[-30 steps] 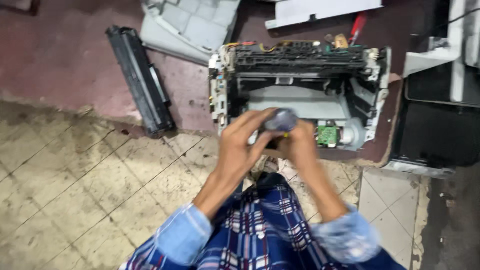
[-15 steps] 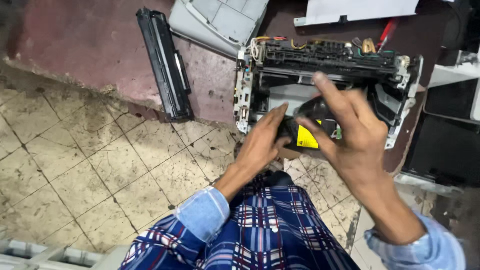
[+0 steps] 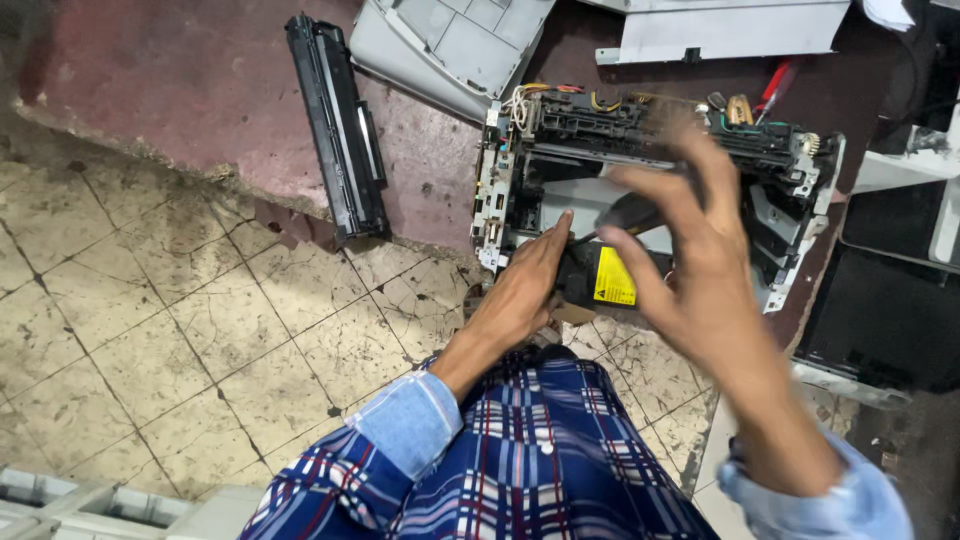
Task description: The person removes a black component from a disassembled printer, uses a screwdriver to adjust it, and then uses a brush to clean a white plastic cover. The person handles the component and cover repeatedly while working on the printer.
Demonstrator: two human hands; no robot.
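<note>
The work in hand is at the stripped printer (image 3: 500, 190), on the black unit (image 3: 585, 290) with the yellow label that sits low in its frame. The left hand (image 3: 520, 290) lies flat, its grip spread and holding nothing, with the fingertips against the unit's left edge. The right hand (image 3: 700, 270) hovers just above and to the right of the unit and is blurred by motion. Its fingers look spread, but a dark shape sits by the thumb, so I cannot tell whether that grip pinches anything.

As a judgement, this is a step of steadying the unit and getting at it. Any further handling calls for a sure hold on its edges, clear of the wires along the far side of the frame.

Half a second ago the right hand lay across the unit and hid most of the label. It has now lifted, and the label shows whole. The left hand has straightened from a curled pinch to a flat press.

Well to the left of the left grip a black cartridge (image 3: 335, 125) lies on the red slab (image 3: 200, 90), with a grey cover (image 3: 450, 45) beyond it. A red screwdriver (image 3: 775, 85) lies beyond the right grip. The tiled floor (image 3: 150, 300) is under the left arm.
</note>
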